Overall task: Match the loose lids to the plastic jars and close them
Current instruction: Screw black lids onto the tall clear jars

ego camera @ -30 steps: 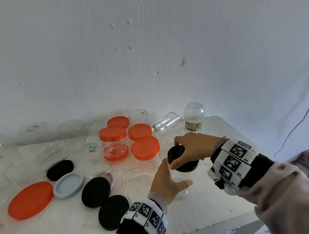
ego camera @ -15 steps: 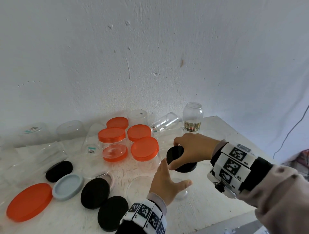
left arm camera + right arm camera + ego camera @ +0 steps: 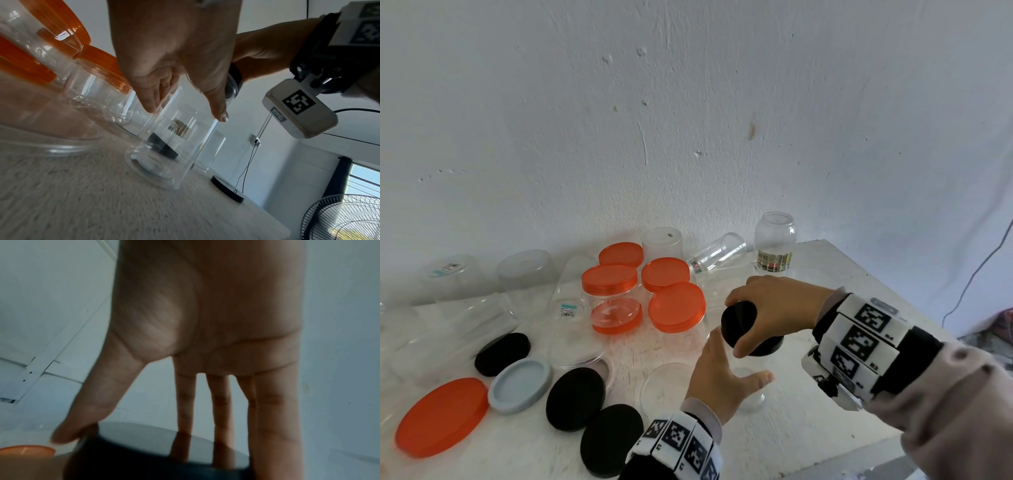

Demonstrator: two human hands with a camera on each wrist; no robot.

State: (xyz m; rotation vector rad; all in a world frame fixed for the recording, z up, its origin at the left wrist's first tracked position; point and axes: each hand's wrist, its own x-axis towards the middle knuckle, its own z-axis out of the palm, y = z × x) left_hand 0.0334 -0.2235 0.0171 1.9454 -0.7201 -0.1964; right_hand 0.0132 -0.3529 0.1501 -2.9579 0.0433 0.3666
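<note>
Your right hand (image 3: pixel 774 308) comes from above onto the black lid (image 3: pixel 748 327), with the thumb on its near rim and the other fingers (image 3: pixel 273 410) reaching over the far rim, so it grips the lid from the top. The lid sits on the mouth of the clear jar (image 3: pixel 170 146), directly under these fingers. The jar stands upright on the table (image 3: pixel 808 428), its long axis vertical, so I judge that the coming move is a turn around this vertical axis.

Your left hand (image 3: pixel 717 377) is lower, at the side of the jar. Its fingers (image 3: pixel 152 91) and thumb are nearly straight and spread on both sides of the wall. It seems to steady the jar more than to grip it, and I cannot tell how firmly it presses.

Left of your fingers stand jars with orange lids (image 3: pixel 676 306). Nearer to you lie loose black lids (image 3: pixel 575 397), a grey lid (image 3: pixel 520 385) and an orange one (image 3: pixel 441 416). The table is white and rough, against a white wall (image 3: pixel 688 102). A fan (image 3: pixel 341 217) shows in the left wrist view.
</note>
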